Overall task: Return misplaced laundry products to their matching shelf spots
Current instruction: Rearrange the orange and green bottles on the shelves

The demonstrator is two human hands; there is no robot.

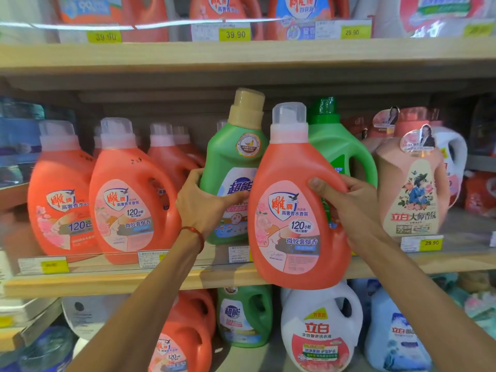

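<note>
Two bottles are held. The left hand (204, 202) curls its fingers (195, 174) round the tilted green bottle (230, 167) on the middle shelf (107, 280), beside the orange row (128, 200). The right hand (346, 200) grips the orange bottle (292, 210), out in front of the shelf edge. Both look full, heavy and slippery, so the handle seems the safest hold.

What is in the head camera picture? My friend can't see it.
A person's right hand holds an orange detergent bottle in front of a store shelf, while the left hand grips a green bottle with a tan cap. Matching orange bottles stand to the left.
</note>
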